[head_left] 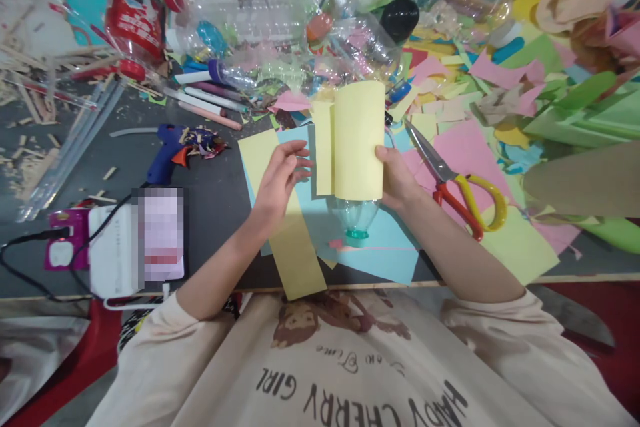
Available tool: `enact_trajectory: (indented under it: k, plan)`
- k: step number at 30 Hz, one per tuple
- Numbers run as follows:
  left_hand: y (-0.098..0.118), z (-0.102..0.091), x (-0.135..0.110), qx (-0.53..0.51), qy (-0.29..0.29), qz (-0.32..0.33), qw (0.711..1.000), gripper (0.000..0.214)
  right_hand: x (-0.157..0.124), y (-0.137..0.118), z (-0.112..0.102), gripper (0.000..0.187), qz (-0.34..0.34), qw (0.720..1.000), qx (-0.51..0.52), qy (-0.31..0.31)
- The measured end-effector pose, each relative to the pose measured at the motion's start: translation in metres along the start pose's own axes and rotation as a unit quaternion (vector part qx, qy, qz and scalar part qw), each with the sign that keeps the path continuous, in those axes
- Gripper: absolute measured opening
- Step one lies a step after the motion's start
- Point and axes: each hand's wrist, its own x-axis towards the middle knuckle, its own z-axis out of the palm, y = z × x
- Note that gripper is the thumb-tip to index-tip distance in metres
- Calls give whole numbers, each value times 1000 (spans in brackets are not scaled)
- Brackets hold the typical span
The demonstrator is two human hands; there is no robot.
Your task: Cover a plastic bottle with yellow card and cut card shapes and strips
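You are wrapping a sheet of yellow paper [357,140] round a clear plastic bottle [356,213], by the look of it. The bottle is held up just above the near middle of the table, its teal cap [357,234] pointing towards you and only its neck end showing below the paper.

Your right hand [397,180] grasps the wrapped bottle from the right side, with fingers behind and thumb against the paper. Your left hand [280,177] is loosely bent, its fingertips at the loose flap [323,147] that stands out on the left of the wrap. I cannot tell whether they pinch the flap or only touch it.

In my judgement the wrap is not closed. The next move calls for the flap to be drawn snug over the curve and kept square to the lower edge, while your right hand stops the bottle from turning.

Under your hands lie a light-blue sheet [385,253] and a long yellow strip [293,247] that overhangs the near edge of the dark table [215,193]. Scissors [460,190] with red and yellow handles lie just to the right, and a blue glue gun [167,153] lies to the left. Far off there are marker pens [210,103] and a heap of empty clear bottles [280,20]. Coloured paper scraps [500,80] cover the right side, and wooden sticks [30,80] are scattered at the far left. A white device [113,253] with a black cable sits at the near left.
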Motion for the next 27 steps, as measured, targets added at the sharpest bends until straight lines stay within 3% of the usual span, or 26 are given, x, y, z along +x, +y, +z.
enact_trajectory:
  k: [3,7,13,19,27]
  plan:
    - [-8,10,2,-108,-32,-69,991,28,0,0,1,62,-4,1000,10,-10]
    - [-7,4,3,-179,-50,-153,971,35,-1,1,2,61,0,1000,15,-20]
    - [-8,2,-2,-191,-63,-153,968,34,-3,2,6,60,-6,1000,7,-14]
    - [-10,1,-8,-164,-118,-90,975,51,-5,2,10,60,-19,1000,-14,-7]
    - [-25,-3,-16,-39,-162,107,980,63,-5,5,10,63,-22,999,-28,-3]
